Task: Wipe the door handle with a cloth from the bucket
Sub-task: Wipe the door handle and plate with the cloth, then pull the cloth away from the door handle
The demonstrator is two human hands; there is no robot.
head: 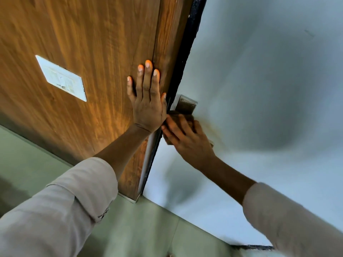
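support: wooden door [74, 34] | on it: white notice [61, 77]; left hand [148, 106] pressed flat

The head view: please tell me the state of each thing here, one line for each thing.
Wooden door: stands open, its edge faces the camera.
Left hand: open, flat against the door.
Right hand: closed on the cloth at the handle.
Cloth: bunched, pressed over the handle.
Door handle: mostly hidden by the cloth and hand.
Metal plate: screwed on, uncovered.
White label: stuck flat on the door.
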